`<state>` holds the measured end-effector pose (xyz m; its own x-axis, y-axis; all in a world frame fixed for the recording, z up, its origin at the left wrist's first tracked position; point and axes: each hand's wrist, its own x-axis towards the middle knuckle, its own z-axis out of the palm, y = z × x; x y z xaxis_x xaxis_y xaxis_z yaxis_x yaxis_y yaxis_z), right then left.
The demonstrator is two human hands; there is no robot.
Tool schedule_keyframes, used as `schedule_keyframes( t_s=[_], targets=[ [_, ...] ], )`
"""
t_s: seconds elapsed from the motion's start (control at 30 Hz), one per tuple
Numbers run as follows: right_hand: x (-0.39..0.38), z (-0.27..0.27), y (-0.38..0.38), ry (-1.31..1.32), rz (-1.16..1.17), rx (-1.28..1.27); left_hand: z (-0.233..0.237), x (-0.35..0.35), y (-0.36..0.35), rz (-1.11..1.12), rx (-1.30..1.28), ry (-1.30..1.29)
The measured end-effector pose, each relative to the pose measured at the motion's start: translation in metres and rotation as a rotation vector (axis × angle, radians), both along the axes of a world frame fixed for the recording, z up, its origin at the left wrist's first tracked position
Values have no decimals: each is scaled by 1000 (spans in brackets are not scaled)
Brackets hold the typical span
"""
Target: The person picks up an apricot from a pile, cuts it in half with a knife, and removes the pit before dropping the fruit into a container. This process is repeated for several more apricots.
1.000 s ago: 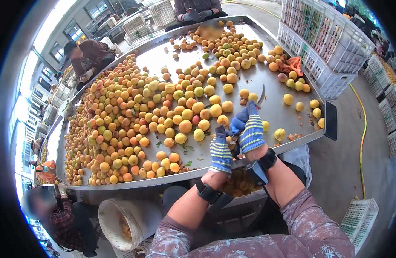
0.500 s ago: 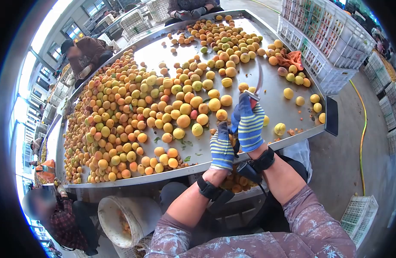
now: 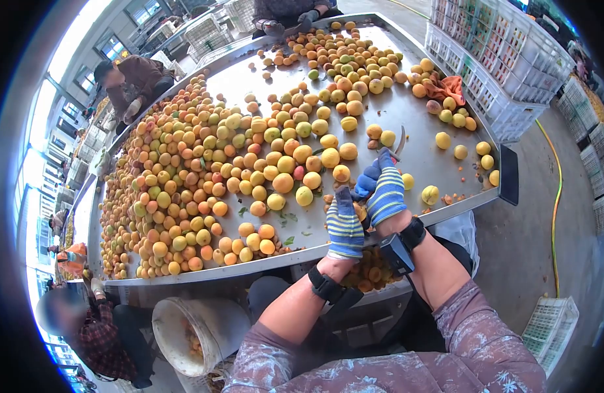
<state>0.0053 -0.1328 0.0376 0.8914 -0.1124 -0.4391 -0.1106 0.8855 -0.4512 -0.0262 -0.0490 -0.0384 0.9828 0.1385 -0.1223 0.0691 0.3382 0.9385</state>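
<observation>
Steel table (image 3: 446, 177) first, its near rim under my wrists, crates (image 3: 505, 59) bounding its right edge. Fruit (image 3: 283, 183) packs the left, with wider gaps rightward. Right hand (image 3: 386, 196) wraps the knife (image 3: 403, 139), looking like close blade work, needing care beside the left hand (image 3: 344, 226), whose hidden pinch I can't tell.

There were 2 gloved hands (image 3: 365, 208), 1 knife (image 3: 403, 139), 1 cloth (image 3: 451, 89), 1 bucket (image 3: 228, 327) and 2 wrist straps (image 3: 326, 286). Ppl (image 3: 139, 82) nearby: 3 clear, others too small to ct. Fruit (image 3: 284, 183): 100+, no exact ct. Crates (image 3: 518, 118): several, overlapped.
</observation>
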Motion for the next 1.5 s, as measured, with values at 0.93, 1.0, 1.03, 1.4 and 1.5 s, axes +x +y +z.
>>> schedule_keyframes(
  t_s=[0.93, 1.0, 1.03, 1.4, 1.5],
  targets=[
    [-20, -7, -24, -472, 297, -1697, 60, -10, 56, -243, 114, 19],
    [-21, -7, -29, -418, 288, -1716, 74, -27, 61, -453, 332, -97],
    [-23, -8, -31, -362, 259, -1696, 90, -35, 66, -651, 356, 194],
    [-22, -20, -28, -445, 68, -1872, 76, -48, 90, -1317, 1003, -274],
    [-20, -27, -26, -446, 61, -1901, 88, -26, 94, -944, 966, -271]
  ],
)
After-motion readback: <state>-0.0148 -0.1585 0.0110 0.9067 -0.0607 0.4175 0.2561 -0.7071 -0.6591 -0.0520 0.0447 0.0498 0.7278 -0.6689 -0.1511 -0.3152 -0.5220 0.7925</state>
